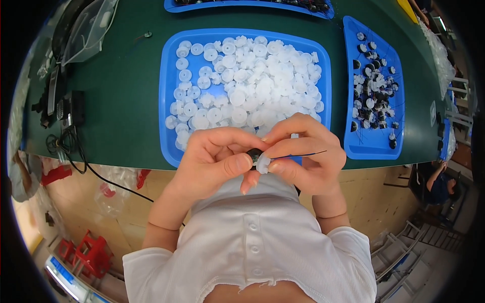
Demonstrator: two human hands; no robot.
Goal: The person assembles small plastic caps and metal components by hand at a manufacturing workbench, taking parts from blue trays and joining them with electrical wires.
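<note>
Between my two hands, just past the table's near edge, are a small round black part (254, 153) and a translucent white plastic piece (262, 164) set against it. My left hand (214, 161) is closed, its thumb and fingers pinching the black part. The thumb and fingertips of my right hand (305, 154) grip the white piece, and a thin dark wire (300, 154) sticks out to the right past them. Directly beyond my hands lies a blue tray (168, 65) heaped with similar white round plastic pieces (273, 76). Fingers hide part of the joint between the two parts.
On the right, another blue tray (376, 150) holds several black parts with white pieces and wires. A third blue tray (242, 6) lies at the far edge. A clear bin (91, 33), black adapter (74, 107) and cables (63, 144) are on the left. Red stools (93, 252) stand behind.
</note>
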